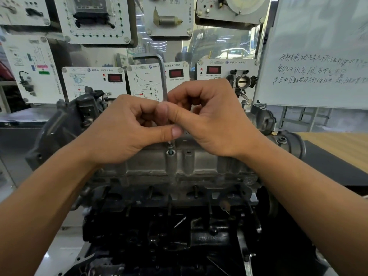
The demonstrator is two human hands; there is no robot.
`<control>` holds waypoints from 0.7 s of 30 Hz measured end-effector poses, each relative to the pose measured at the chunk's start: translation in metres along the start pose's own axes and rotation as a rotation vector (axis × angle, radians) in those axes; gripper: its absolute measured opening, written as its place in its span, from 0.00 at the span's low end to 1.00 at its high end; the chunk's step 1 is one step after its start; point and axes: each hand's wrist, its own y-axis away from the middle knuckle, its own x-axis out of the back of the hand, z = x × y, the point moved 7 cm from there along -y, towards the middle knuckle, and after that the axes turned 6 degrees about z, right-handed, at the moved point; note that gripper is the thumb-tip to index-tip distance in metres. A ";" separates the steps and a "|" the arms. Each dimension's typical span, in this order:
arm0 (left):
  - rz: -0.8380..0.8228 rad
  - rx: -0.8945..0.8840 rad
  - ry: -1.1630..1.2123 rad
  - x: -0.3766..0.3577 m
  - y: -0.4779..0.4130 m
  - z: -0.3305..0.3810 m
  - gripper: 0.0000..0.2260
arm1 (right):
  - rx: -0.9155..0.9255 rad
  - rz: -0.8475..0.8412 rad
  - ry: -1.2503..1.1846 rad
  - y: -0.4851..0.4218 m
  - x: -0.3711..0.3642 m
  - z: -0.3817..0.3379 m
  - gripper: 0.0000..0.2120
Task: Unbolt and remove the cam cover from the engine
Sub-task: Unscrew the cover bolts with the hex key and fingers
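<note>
Both hands, the left hand (127,132) and right hand (209,118), are pinching an upright hex key (164,84). Its tip is sitting in a bolt (170,152) directly below, on the cam cover (179,164) topping the engine (169,226).

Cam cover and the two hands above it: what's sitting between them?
Head view: a hex key, its shaft pinched by the left hand and right hand, runs down into a bolt on the cam cover.
</note>
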 end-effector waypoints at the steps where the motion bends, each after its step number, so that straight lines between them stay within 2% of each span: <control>1: -0.010 -0.003 0.027 0.001 0.000 0.000 0.11 | 0.005 -0.014 -0.003 0.000 -0.001 0.000 0.05; 3: -0.037 -0.007 0.078 0.002 0.002 0.000 0.07 | 0.002 -0.050 -0.034 0.000 -0.003 0.001 0.07; 6: -0.068 0.006 0.079 0.002 0.002 0.000 0.07 | -0.032 -0.094 -0.117 0.001 -0.006 0.003 0.08; 11: -0.062 0.020 0.062 0.004 0.001 -0.002 0.07 | -0.027 -0.100 -0.112 0.001 -0.006 0.003 0.08; 16: 0.013 -0.012 0.061 0.003 0.001 0.000 0.10 | 0.014 -0.016 -0.059 0.002 -0.001 0.000 0.06; 21: 0.092 -0.017 0.065 0.005 0.001 0.002 0.23 | 0.028 0.046 -0.056 0.002 0.002 -0.002 0.05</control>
